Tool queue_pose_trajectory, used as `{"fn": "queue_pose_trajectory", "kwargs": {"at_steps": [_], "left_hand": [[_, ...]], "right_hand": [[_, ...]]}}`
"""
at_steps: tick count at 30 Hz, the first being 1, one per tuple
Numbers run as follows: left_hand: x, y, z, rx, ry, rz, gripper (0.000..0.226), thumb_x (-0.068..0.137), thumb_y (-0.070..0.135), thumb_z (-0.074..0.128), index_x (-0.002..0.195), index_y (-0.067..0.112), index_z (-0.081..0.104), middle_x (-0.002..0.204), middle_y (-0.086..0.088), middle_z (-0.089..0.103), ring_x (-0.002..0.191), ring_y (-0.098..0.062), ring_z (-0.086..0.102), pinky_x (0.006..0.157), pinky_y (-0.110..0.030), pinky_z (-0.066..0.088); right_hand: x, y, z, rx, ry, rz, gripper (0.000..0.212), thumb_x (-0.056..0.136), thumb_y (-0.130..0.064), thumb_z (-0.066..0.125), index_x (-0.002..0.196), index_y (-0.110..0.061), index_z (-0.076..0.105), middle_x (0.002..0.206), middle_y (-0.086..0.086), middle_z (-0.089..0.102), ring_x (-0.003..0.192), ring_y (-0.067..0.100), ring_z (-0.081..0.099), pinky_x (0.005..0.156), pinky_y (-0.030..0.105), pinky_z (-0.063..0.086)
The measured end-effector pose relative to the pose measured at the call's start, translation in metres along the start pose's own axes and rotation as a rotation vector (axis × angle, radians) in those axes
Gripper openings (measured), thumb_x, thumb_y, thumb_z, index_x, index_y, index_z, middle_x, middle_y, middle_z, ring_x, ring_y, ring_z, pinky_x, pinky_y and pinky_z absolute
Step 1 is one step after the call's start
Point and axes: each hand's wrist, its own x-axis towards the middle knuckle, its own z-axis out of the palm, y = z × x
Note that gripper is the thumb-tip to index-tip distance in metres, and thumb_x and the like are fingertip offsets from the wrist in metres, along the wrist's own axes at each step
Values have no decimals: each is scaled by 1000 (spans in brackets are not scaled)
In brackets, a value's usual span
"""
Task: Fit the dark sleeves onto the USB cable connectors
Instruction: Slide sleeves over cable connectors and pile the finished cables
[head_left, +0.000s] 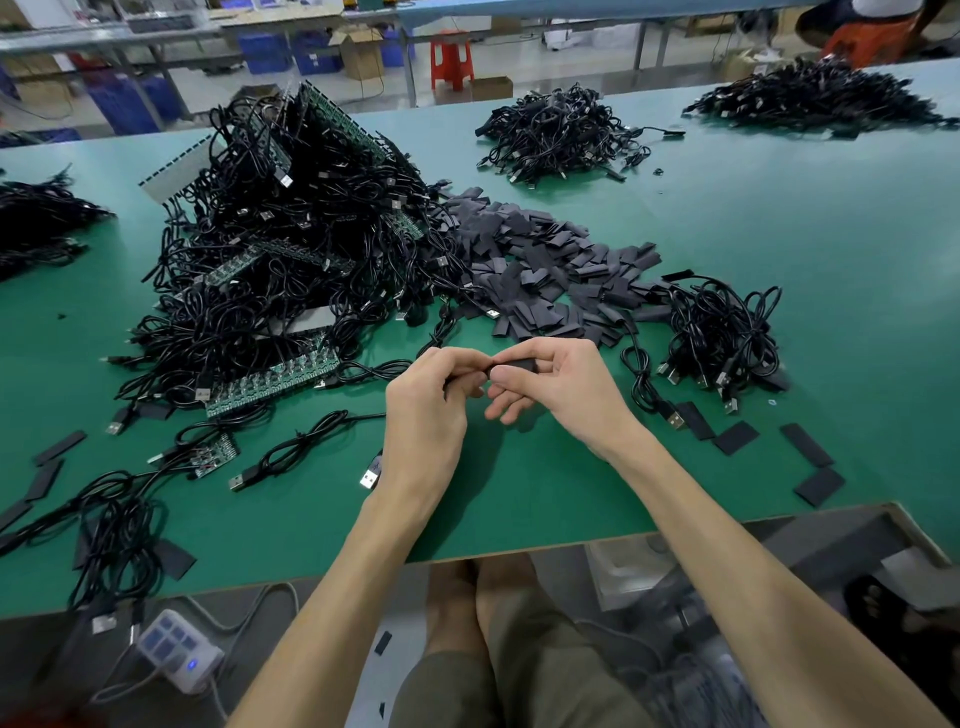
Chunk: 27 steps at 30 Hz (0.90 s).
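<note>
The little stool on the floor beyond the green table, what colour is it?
The stool is bright red; the head view shows it best.

No readable text, labels, brands or numbers anywhere in view.

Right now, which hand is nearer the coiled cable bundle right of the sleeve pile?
Right. The right hand, pinching a dark sleeve, sits left of the cable bundle. The left hand, gripping a cable, is further left, beyond the right hand.
</note>
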Motion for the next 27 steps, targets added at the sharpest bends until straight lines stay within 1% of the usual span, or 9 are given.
{"fn": "queue_pose_trajectory", "kwargs": {"at_steps": [6, 10, 13, 18, 20, 23, 25, 27], "left_hand": [[0, 0, 1, 24, -1, 5, 34, 87, -16, 63, 98, 14, 73, 90, 2, 70, 79, -6, 67, 75, -9, 48], [1, 0, 2, 28, -1, 11, 36, 86, -20, 61, 97, 12, 73, 90, 1, 68, 77, -4, 65, 74, -8, 48], [1, 0, 1, 35, -3, 11, 38, 84, -22, 59, 97, 11, 72, 90, 1, 67, 78, -3, 65, 74, -6, 47], [-1, 2, 1, 50, -8, 13, 34, 87, -18, 62, 97, 12, 72, 90, 3, 66, 81, 1, 63, 75, -6, 46], [-1, 2, 1, 63, -9, 22, 27, 89, -13, 65, 97, 13, 71, 90, 5, 66, 82, 2, 63, 75, -7, 45], [-1, 3, 1, 84, -7, 23, 19, 92, -4, 67, 97, 13, 70, 91, 6, 65, 82, -2, 62, 75, -9, 45], [-1, 2, 1, 85, -8, 23, 18, 92, -3, 67, 98, 13, 70, 91, 6, 65, 82, -3, 62, 75, -11, 46], [-1, 2, 1, 84, -15, 23, 21, 92, -7, 65, 98, 13, 69, 91, 5, 65, 82, -3, 61, 74, -11, 47]], "right_hand": [[0, 1, 0, -17, 0, 1, 16, 92, 4, 70, 106, 11, 67, 78, 24, 74, 64, 35, 75, 57, 29, 59], [1, 1, 0, -22, -6, 13, 15, 92, 3, 71, 105, 9, 68, 77, 21, 75, 65, 35, 75, 58, 30, 60], [1, 1, 0, -14, -12, 21, 15, 91, 4, 71, 105, 8, 68, 78, 23, 74, 65, 36, 75, 58, 30, 60], [-1, 1, -1, -15, -10, 15, 19, 92, 3, 71, 108, 11, 67, 80, 25, 74, 67, 37, 75, 59, 31, 61], [0, 1, -1, -12, 1, 9, 18, 92, 2, 71, 107, 10, 68, 80, 24, 74, 66, 36, 75, 59, 31, 61], [0, 1, -1, -15, 22, 5, 14, 91, 0, 72, 104, 6, 70, 78, 21, 75, 65, 34, 75, 59, 31, 61], [0, 2, -1, -16, 21, 3, 13, 91, 0, 73, 103, 4, 71, 78, 20, 75, 65, 33, 75, 59, 30, 61], [0, 2, -1, -10, 13, 4, 16, 90, 1, 73, 105, 6, 69, 78, 21, 75, 66, 33, 75, 60, 30, 61]]}}
